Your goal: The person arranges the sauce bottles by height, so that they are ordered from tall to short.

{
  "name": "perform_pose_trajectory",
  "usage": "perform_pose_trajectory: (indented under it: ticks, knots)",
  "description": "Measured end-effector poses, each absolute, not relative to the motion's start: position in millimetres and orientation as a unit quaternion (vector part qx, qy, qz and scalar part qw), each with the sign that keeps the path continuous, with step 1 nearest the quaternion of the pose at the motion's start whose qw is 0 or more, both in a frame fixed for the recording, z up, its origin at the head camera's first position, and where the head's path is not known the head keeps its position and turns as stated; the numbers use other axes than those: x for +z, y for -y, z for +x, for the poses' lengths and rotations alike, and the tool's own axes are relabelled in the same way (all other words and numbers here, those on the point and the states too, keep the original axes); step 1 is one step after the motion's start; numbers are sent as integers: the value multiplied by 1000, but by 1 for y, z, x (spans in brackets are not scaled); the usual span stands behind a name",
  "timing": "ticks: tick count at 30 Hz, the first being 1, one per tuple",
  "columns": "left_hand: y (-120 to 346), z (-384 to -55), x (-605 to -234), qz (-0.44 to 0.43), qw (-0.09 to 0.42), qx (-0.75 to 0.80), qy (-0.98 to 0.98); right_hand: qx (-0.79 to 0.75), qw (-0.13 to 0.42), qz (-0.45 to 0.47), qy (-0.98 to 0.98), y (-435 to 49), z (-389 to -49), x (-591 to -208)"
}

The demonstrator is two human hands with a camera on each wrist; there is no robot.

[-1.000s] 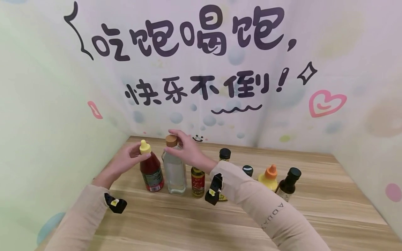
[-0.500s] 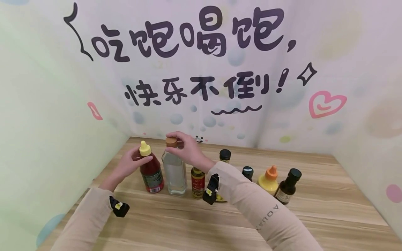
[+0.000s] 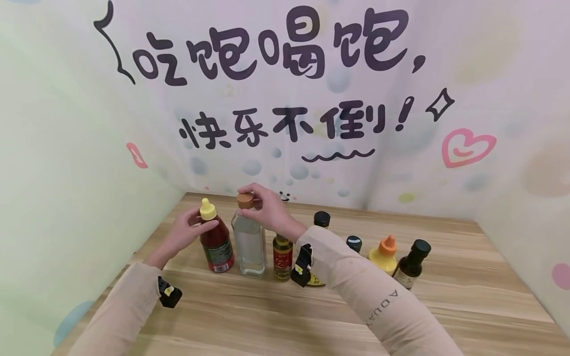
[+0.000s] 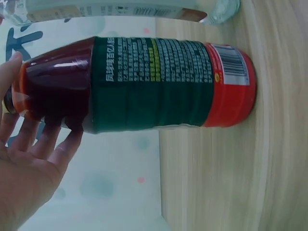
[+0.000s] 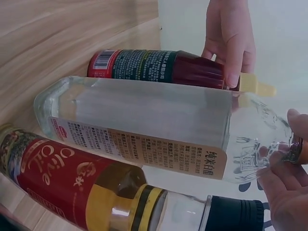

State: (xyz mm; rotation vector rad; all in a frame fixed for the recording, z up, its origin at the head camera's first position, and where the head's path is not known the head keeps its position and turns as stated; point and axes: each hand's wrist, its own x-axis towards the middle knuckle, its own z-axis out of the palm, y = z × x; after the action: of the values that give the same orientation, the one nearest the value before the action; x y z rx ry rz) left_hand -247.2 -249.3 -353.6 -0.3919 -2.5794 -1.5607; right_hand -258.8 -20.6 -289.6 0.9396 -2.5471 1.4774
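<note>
Two upright bottles stand side by side on the table. My left hand (image 3: 184, 231) grips the upper part of a ketchup bottle (image 3: 216, 247), just under its yellow nozzle cap (image 3: 207, 210). In the left wrist view the fingers (image 4: 45, 139) curve against the dark red shoulder of the ketchup bottle (image 4: 149, 86). To the right, my right hand (image 3: 271, 212) has thumb and fingers around the neck and brown cap (image 3: 245, 200) of a clear glass vinegar bottle (image 3: 250, 244). The right wrist view shows the thumb and fingers on opposite sides of that neck.
An olive oil bottle (image 3: 282, 262) stands just right of the vinegar. Further right are a black-capped bottle (image 3: 321, 219), another black cap (image 3: 354, 242), a yellow squeeze bottle (image 3: 382, 259) and a dark bottle (image 3: 411, 262). The right forearm partly hides several. A printed cloth wall rises behind.
My left hand and forearm have shifted slightly right at the ketchup bottle. The right fingertips have come down a little at the vinegar cap. Both bottles stay in place on the table.
</note>
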Motion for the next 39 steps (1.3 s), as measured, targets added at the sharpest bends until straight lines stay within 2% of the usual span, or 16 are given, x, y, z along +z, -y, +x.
perform_pose_trajectory:
  ticks: [17,32,39]
  knots:
    - [256,-249,-355,-85,27,-534,841,429,1,336,839,20,-259,-274]
    - [252,-253,-356,-87,12,-540,837,395,-43,321,860,18,-271,-261]
    - [251,-253,-359,-90,21,-558,825,384,-57,306,869,20,-274,-249]
